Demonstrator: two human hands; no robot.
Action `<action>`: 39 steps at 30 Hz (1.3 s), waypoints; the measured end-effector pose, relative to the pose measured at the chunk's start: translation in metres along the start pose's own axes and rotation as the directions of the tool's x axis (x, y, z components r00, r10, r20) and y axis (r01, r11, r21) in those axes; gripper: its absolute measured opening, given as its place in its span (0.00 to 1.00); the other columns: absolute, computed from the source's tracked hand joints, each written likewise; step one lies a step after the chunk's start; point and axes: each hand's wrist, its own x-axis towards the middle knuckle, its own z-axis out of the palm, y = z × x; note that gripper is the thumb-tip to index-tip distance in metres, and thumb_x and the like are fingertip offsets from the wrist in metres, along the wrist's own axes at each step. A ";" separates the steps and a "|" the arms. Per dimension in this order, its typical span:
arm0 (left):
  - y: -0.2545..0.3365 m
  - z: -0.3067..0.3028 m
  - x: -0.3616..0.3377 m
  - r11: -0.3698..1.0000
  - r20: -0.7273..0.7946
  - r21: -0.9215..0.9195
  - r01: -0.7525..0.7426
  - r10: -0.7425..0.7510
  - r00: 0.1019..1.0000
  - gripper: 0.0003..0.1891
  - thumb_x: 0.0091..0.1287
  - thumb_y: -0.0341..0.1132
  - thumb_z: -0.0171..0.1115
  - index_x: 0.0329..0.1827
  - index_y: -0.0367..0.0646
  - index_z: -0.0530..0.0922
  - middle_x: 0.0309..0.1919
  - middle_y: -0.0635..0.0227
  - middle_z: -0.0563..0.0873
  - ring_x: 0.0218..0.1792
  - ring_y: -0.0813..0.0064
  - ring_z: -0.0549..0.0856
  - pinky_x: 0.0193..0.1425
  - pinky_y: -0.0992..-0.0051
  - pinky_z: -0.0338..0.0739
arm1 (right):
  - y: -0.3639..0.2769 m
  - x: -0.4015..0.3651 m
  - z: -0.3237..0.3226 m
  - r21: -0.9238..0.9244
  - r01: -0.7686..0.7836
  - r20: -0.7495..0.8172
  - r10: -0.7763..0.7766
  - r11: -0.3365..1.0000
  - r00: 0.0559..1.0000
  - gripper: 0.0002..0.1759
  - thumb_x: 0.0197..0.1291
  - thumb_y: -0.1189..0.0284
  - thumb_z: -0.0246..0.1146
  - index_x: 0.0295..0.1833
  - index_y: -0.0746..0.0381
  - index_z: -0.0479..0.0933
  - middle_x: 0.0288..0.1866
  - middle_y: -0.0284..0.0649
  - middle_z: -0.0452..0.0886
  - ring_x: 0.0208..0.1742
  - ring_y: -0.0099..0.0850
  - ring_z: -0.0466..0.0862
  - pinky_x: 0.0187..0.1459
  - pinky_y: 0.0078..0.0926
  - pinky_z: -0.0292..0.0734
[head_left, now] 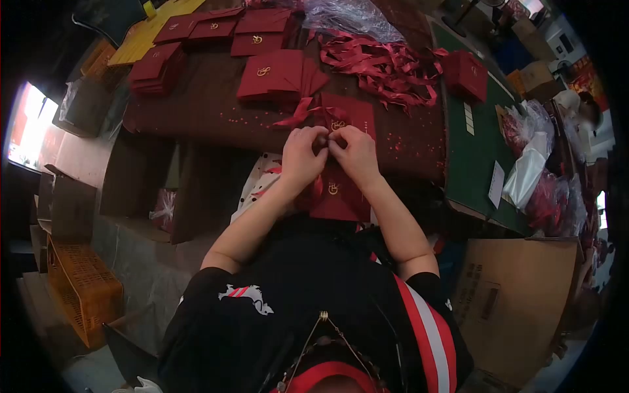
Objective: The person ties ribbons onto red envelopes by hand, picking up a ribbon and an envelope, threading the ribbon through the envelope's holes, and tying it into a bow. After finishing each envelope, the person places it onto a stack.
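Both my hands meet over a dark red paper bag (341, 203) with gold lettering, which lies partly on the table edge and partly hangs toward my lap. My left hand (303, 156) is closed in a pinch, with a red ribbon (296, 116) coming out above it. Right beside it, my right hand (356, 154) pinches too, fingertips against the left ones. The ribbon appears to run between the fingertips; its exact hold is hidden by the fingers.
Stacks of red bags (268, 75) lie on the brown-covered table (196, 124). A heap of red ribbons (386, 69) and clear plastic (354, 18) sit at the back. On the right is a green table (475, 154). Cardboard boxes (517, 301) and an orange crate (82, 288) stand on the floor.
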 end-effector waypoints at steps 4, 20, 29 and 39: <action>-0.005 -0.001 -0.002 0.996 0.006 -0.078 0.030 -0.029 1.000 0.20 0.56 0.24 0.71 0.54 0.42 0.83 0.43 0.60 0.88 0.49 0.57 0.85 0.57 0.61 0.79 | 0.005 0.000 0.006 -0.064 0.150 -0.059 -0.154 0.987 0.986 0.06 0.57 0.77 0.69 0.40 0.65 0.81 0.39 0.45 0.82 0.43 0.49 0.84 0.45 0.43 0.81; -0.010 -0.003 -0.008 0.987 0.049 0.106 0.121 -0.127 0.991 0.24 0.61 0.29 0.70 0.62 0.37 0.82 0.44 0.56 0.86 0.49 0.56 0.86 0.56 0.63 0.81 | 0.011 0.004 0.014 0.074 0.136 -0.097 -0.129 0.988 0.987 0.06 0.59 0.75 0.69 0.40 0.65 0.82 0.38 0.44 0.83 0.41 0.47 0.85 0.43 0.42 0.81; -0.024 -0.011 0.000 0.959 0.192 -0.077 0.274 -0.255 0.948 0.24 0.62 0.28 0.70 0.63 0.35 0.82 0.43 0.58 0.86 0.43 0.65 0.87 0.52 0.69 0.81 | 0.010 0.013 0.009 -0.019 0.348 -0.041 -0.348 0.937 0.937 0.07 0.56 0.78 0.70 0.41 0.64 0.81 0.39 0.44 0.83 0.44 0.46 0.85 0.47 0.40 0.81; -0.013 -0.013 -0.005 0.968 0.137 -0.055 0.244 -0.234 0.963 0.24 0.59 0.30 0.71 0.61 0.35 0.83 0.45 0.56 0.88 0.47 0.62 0.88 0.55 0.67 0.81 | 0.007 0.007 0.003 0.130 0.202 0.001 -0.204 0.971 0.979 0.05 0.61 0.78 0.67 0.43 0.63 0.81 0.39 0.43 0.83 0.44 0.45 0.86 0.45 0.38 0.81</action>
